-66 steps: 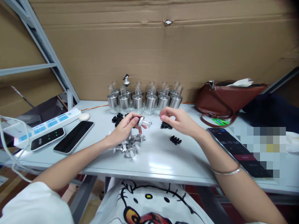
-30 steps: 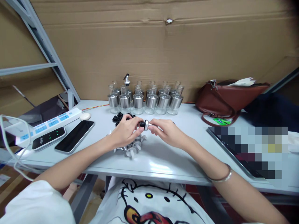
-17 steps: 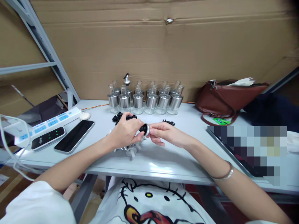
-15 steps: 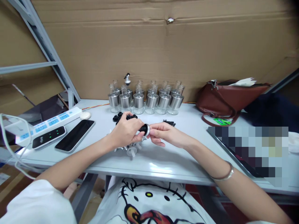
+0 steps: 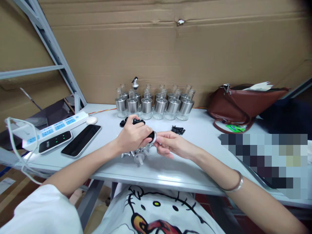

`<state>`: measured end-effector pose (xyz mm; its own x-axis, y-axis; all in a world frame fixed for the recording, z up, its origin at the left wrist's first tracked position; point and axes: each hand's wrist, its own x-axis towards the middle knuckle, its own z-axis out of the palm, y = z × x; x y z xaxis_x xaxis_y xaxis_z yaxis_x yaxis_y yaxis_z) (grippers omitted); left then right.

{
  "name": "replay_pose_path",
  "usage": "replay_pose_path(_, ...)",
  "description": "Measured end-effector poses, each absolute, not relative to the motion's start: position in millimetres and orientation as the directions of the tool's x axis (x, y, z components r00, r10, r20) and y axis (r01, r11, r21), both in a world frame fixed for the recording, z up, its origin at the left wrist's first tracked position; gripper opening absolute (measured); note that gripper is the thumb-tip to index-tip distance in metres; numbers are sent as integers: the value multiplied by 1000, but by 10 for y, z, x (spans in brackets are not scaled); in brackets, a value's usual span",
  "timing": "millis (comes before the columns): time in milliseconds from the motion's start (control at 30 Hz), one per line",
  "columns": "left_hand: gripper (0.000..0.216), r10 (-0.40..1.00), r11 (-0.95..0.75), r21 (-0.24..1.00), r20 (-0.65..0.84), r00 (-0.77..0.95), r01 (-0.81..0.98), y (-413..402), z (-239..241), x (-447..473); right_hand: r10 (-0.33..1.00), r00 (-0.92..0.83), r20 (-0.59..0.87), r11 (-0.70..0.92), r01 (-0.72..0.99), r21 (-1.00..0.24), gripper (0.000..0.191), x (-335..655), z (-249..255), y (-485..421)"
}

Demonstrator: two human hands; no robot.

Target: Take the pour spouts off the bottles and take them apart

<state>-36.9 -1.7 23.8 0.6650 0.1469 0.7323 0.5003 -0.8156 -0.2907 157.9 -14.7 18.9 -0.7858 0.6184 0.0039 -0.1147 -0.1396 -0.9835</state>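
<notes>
My left hand (image 5: 131,136) is closed round the black stopper end of a bottle pour spout (image 5: 153,137). Its silver collar faces right, where the fingers and thumb of my right hand (image 5: 175,144) pinch it; the part inside those fingers is hidden. Silver and clear plastic spout parts (image 5: 139,158) lie on the table beneath my left hand. Just behind that hand is a pile of black stoppers (image 5: 123,122), partly covered by it. Small black pieces (image 5: 177,130) rest beyond my right hand.
Several glass bottles with steel sleeves (image 5: 161,105) stand in rows at the back; one carries a pour spout (image 5: 135,83). A phone (image 5: 81,140), a small device (image 5: 55,142) and a power strip (image 5: 58,127) lie left. A brown bag (image 5: 248,105) sits right.
The view has shifted slightly, moving the scene a little to the right. My left fingers now cover more of the black stopper. Both hands keep their hold on the pour spout.
</notes>
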Motion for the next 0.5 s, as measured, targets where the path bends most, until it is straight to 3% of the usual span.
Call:
replay_pose_path(133,40,231,-807,-233,721,653,542,22,240,-397,727,-680,89,93,-31,-995,38,1523,212,-201)
replay_pose_path(233,43,284,-812,-180,710,645,555,45,231,-408,782,-570,251,440,222,-870,36,1526,241,-239)
replay_pose_path(300,45,321,-817,-128,707,630,562,45,230,-406,723,-529,444,674,401,-620,36,1545,251,-243)
replay_pose_path(367,48,379,-824,-46,697,609,565,32,234,-395,565,-537,626,811,500,-304,34,1567,257,-225)
replay_pose_path(500,53,569,-798,251,614,547,549,-27,259,-338,216,-613,760,808,549,214,23,1619,295,-173)
